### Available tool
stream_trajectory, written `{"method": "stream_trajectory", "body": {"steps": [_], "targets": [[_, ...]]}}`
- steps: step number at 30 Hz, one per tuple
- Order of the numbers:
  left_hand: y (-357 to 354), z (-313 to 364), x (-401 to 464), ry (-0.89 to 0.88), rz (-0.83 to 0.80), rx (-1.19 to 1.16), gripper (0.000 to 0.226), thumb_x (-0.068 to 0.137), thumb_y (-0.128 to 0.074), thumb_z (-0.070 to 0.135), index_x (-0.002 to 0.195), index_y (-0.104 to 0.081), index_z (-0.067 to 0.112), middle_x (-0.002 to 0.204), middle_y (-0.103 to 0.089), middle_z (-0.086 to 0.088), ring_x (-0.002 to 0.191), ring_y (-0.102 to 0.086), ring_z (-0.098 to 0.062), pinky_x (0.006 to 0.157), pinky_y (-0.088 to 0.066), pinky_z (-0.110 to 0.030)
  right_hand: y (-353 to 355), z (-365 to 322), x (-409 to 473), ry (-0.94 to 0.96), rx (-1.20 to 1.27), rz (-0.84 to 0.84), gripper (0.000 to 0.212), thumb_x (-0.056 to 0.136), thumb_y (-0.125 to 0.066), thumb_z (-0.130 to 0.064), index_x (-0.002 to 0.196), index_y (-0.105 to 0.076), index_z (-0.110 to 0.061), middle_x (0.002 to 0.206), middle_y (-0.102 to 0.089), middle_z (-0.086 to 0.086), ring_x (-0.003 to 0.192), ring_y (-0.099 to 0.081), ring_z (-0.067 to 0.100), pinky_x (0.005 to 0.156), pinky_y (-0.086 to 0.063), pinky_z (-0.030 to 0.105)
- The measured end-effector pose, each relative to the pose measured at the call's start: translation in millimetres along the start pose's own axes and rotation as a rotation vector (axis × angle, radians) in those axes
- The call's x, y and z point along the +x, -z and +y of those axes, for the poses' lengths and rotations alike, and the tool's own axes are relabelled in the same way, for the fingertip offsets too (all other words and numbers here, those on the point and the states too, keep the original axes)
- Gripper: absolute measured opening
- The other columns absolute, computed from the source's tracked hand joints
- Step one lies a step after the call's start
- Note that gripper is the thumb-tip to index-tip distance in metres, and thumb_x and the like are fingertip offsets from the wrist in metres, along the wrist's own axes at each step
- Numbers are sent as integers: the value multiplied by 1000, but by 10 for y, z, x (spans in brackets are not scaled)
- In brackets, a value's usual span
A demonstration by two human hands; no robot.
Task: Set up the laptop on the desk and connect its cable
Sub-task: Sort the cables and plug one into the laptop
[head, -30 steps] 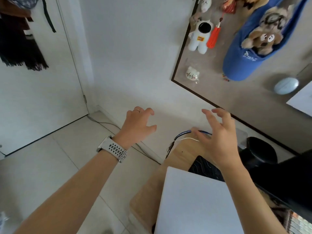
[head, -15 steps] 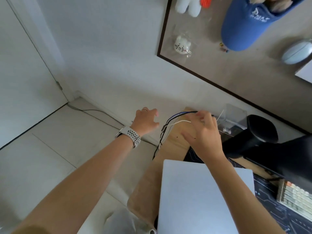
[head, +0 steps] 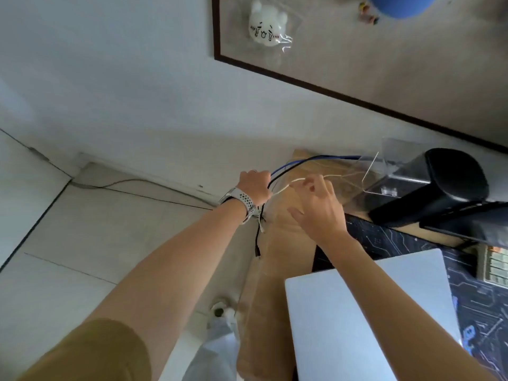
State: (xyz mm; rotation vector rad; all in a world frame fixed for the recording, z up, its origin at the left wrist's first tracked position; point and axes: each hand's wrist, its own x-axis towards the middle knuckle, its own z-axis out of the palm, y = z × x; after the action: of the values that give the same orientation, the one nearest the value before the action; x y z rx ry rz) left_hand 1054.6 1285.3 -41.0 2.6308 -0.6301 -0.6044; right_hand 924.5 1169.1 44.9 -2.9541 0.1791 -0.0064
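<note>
Head view, single frame.

Worktop (head: 286, 243): wooden, its left edge running down the frame, floor beyond it.

Laptop (head: 365, 320): silver, lid closed, lying flat on the worktop at lower centre-right, partly over a dark circuit-pattern mat (head: 390, 240). The right forearm crosses above its upper left corner.

Cables (head: 291, 167): a black and a blue strand arc from the clear stand over the worktop's far left corner and drop off the edge; a thin white cable (head: 286, 187) runs alongside them. The loose ends, plugs included, hang below the left wrist beside the worktop edge.

Left hand (head: 254, 187): at the worktop's far left corner, fingers curled round the dark cables. White perforated watch (head: 242, 202) on the wrist, ring on one finger.

Right hand (head: 320, 204): just beside the left, over the worktop, fingers loosely bent with tips at the white cable; whether they pinch it cannot be told.

Clear acrylic stand (head: 384, 171): on the worktop behind the hands.

Black monitor base (head: 439, 185): right of the stand.

Keyboard (head: 493, 265): right edge, only a corner showing.

Pinboard (head: 357, 59): on the wall above, with a white plush in a clear bag (head: 268, 27).
</note>
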Motion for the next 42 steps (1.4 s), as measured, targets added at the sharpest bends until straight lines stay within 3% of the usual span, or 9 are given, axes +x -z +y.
{"method": "stream_trajectory", "body": {"steps": [8,13,18,24,27,34,36,39,42], "targets": [[-511,-8,285,103,-209,-44,41,92,-41,5,129,-55,15,121,-62,-7,108,-59,-27,96,-44,-36,-340,68,45,-283,181,-93,37,84,-65,-30,120,-58,-27,122,-43,3,111,-42,22,77,-52,39],[-559,-62,355,92,-215,-7,24,95,-43,17,102,-66,13,100,-69,-6,91,-63,-25,86,-44,-34,-319,108,98,-341,206,-127,38,85,-63,-28,122,-58,-25,125,-43,5,114,-44,23,82,-47,32],[-314,-32,383,-15,-134,-115,31,89,-40,2,87,-71,6,95,-72,-9,90,-66,-27,88,-51,-40,-256,49,175,-353,219,-147,32,85,-58,-21,116,-61,-19,116,-48,5,103,-52,24,80,-52,38],[-346,-44,327,0,-308,23,34,96,-43,15,129,-49,20,127,-60,-5,116,-55,-25,102,-31,-38,-226,-77,149,-362,231,-269,30,85,-53,-15,114,-62,-14,114,-51,8,93,-57,27,80,-54,43],[-473,-59,289,43,-414,51,40,95,-46,20,135,-46,21,132,-57,-7,121,-52,-28,106,-27,-40,-220,-23,80,-364,274,-287,31,87,-55,-21,117,-61,-19,114,-49,7,95,-56,25,82,-52,39],[-394,21,215,63,-336,-47,26,98,-43,18,81,-62,17,83,-62,-1,93,-62,-25,84,-41,-31,-367,161,16,-414,279,-284,37,88,-58,-23,125,-57,-29,120,-49,2,98,-55,21,76,-50,30],[-267,51,173,69,-267,-200,31,98,-43,16,75,-63,12,81,-64,-4,78,-62,-22,71,-46,-27,-383,170,30,-418,291,-281,39,89,-57,-20,127,-56,-29,122,-49,2,100,-55,21,77,-51,31],[-4,115,117,19,-139,-358,33,95,-42,12,73,-67,5,83,-69,-16,74,-64,-27,71,-49,-32,-374,133,65,-407,326,-281,37,87,-56,-18,123,-58,-27,121,-50,3,100,-56,23,79,-51,33],[313,226,66,-22,-34,-441,31,95,-46,16,79,-69,4,69,-63,-10,55,-52,-16,58,-40,-26,-333,55,131,-356,307,-341,34,87,-57,-19,120,-60,-24,118,-50,5,100,-56,25,78,-46,29]]}}
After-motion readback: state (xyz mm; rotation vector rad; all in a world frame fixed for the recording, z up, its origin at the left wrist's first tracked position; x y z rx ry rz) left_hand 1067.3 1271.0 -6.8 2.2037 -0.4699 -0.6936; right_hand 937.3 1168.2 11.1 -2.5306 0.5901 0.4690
